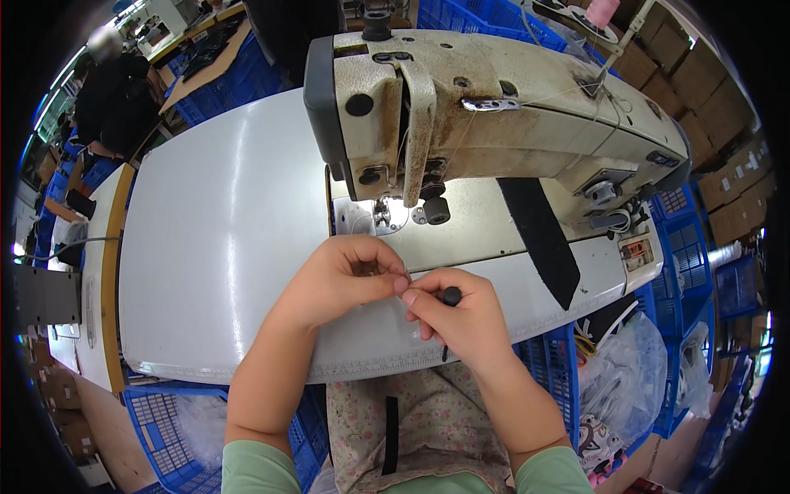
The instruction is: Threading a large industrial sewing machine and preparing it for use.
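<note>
My left hand [350, 278] and my right hand [461, 317] meet fingertip to fingertip just in front of the sewing machine's needle area. The left thumb and forefinger are pinched together; anything between them is too small to make out. My right hand is closed round a slim tool with a black rounded end [450, 296], which sticks up between thumb and forefinger. Most of that tool is hidden by the fingers, so its exact kind does not show. Behind my hands stands the worn, cream-coloured sewing machine [510, 123], with its presser foot [382, 212] over the metal plate.
A black fabric strip [539, 239] lies across the machine bed to the right. The white tabletop [189, 239] stretches left. Blue crates [169, 436] stand below the table edge, and a clear plastic bag [625, 370] fills one at right. Another person [111, 99] is at far left.
</note>
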Motion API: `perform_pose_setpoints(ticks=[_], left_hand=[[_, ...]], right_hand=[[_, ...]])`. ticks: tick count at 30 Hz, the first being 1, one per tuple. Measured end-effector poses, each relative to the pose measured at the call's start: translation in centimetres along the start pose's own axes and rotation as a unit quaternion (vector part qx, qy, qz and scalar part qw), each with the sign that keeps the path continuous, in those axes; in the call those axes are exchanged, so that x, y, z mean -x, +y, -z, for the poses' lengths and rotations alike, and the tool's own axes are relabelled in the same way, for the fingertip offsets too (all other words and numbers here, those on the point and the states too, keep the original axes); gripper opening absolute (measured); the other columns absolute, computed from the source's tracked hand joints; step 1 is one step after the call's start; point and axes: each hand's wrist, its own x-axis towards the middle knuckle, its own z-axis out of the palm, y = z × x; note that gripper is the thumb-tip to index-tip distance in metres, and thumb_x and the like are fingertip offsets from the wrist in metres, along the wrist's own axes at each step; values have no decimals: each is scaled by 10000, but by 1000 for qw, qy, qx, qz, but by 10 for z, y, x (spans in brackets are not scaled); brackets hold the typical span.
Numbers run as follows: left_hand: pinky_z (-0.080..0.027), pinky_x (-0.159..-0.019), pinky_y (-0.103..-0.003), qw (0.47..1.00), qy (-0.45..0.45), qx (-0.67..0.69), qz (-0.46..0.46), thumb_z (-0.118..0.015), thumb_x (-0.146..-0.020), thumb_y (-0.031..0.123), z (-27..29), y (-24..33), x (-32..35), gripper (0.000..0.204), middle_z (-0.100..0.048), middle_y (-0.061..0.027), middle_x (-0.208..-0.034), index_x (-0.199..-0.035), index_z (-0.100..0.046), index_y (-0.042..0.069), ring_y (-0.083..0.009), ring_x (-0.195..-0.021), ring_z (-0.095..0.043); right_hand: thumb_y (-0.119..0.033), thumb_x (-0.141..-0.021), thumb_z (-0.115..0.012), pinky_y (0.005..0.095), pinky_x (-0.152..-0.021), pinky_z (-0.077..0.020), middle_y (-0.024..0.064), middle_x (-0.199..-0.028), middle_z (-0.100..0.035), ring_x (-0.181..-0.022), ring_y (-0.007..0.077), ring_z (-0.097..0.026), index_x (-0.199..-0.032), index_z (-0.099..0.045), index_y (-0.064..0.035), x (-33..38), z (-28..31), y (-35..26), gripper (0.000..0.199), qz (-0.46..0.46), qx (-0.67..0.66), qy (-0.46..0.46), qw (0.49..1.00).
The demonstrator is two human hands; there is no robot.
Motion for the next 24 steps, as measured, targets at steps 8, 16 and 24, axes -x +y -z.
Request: perform_pose_setpoints(ticks=[8,16,24], left_hand=[[-432,-568,-195,999,14,-31,-14,-679,-751,42,-1,-3,-1,78,-639,-38,-761,-798,-636,-4,-68,-658,-565],[-409,-558,-226,944,152,-281,-79,-683,-747,75,1,-4,-13,103,-614,-36,-715,-781,-651,-17,-87,-620,-528],[-449,-668,-301,881,259,-384,-100,-674,-757,126,9,-16,-40,174,-611,-123,-774,-883,-679,7,-217,-731,-585]], right_hand=[[-105,-820,-621,204,-456,-413,56,-677,-606,-525,85,-539,-897,-639,23,-6,4,6,151,-5,2,-2,1000],[-121,-841,-566,185,-380,-336,103,-700,-609,-473,79,-486,-962,-632,59,-16,51,7,226,6,-130,-29,991],[-129,-862,-485,193,-335,-273,116,-693,-600,-392,93,-404,-950,-612,92,-33,80,34,270,45,-286,-111,951]])
